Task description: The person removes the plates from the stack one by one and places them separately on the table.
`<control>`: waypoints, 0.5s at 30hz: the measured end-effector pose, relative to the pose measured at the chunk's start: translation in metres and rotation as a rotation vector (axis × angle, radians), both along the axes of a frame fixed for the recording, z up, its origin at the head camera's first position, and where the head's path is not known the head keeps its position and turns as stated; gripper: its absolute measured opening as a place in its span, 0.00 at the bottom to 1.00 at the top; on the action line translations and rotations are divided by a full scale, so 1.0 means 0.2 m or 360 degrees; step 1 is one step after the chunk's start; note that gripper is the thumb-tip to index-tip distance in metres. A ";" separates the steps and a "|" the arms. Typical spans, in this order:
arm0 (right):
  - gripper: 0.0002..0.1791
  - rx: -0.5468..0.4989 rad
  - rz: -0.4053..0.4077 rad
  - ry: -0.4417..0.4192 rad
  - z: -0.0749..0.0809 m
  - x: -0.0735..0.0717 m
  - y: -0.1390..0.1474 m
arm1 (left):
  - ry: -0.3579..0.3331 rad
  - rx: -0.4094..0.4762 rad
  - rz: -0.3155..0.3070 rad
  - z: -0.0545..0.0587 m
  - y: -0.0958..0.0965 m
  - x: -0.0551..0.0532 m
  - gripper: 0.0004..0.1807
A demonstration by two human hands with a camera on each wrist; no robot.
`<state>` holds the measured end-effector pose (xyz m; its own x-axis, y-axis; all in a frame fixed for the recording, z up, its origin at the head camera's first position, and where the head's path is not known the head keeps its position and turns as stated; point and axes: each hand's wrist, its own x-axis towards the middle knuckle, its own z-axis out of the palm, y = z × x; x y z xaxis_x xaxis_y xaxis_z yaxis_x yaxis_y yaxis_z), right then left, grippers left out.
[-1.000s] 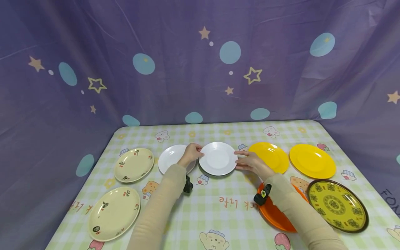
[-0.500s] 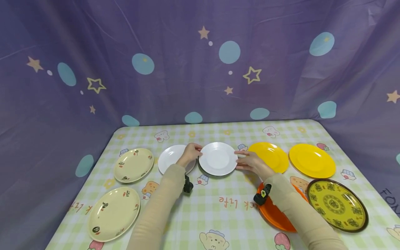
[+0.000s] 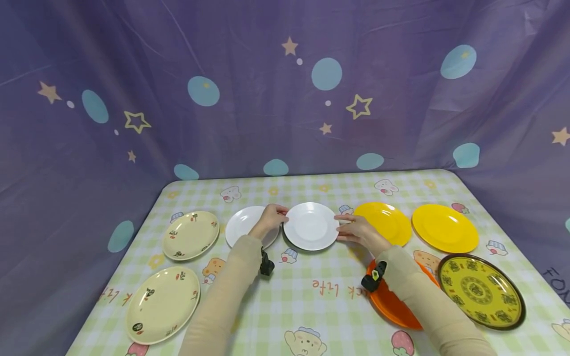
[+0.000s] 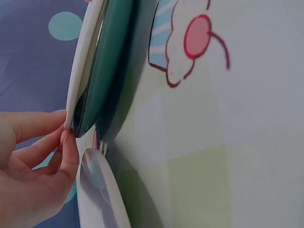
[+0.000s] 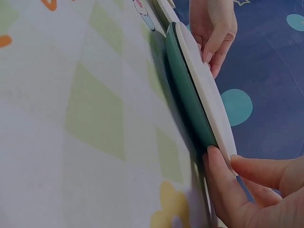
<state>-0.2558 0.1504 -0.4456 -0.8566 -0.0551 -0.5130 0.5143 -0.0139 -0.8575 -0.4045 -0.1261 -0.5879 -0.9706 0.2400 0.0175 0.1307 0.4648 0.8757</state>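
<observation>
A small white plate [image 3: 310,226] sits on top of a dark green plate [image 5: 187,90], at the middle of the table's far half. At its left rim, my left hand [image 3: 269,221] pinches the white plate between thumb and fingers, as the left wrist view shows. My right hand [image 3: 361,232] holds the opposite rim; in the right wrist view one of its fingertips touches the green plate's edge. From the head view the green plate is almost wholly covered. Another white plate [image 3: 242,225] lies just left, partly hidden under my left hand and wrist.
Two cream plates with small motifs, a far one [image 3: 191,235] and a near one [image 3: 162,304], lie left. To the right are two yellow plates [image 3: 386,222] [image 3: 445,228], an orange plate [image 3: 392,301] partly under my right forearm, and a dark-rimmed patterned plate [image 3: 481,291]. A purple curtain [image 3: 249,138] hangs behind.
</observation>
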 end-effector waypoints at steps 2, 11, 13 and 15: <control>0.25 0.0013 0.0005 0.0004 0.00 0.00 0.00 | -0.0047 -0.0019 -0.0014 0.02 0.01 0.02 0.17; 0.25 -0.0053 0.0077 0.0079 0.00 0.03 0.02 | -0.0212 0.0263 -0.0097 -0.43 -0.10 -0.31 0.23; 0.25 -0.0072 0.0088 0.0097 0.00 0.03 0.02 | -0.0242 0.0307 -0.0047 -0.24 -0.06 -0.16 0.21; 0.25 -0.0084 0.0117 0.0126 0.00 0.04 0.03 | -0.0311 0.0280 0.0054 0.10 0.00 0.10 0.20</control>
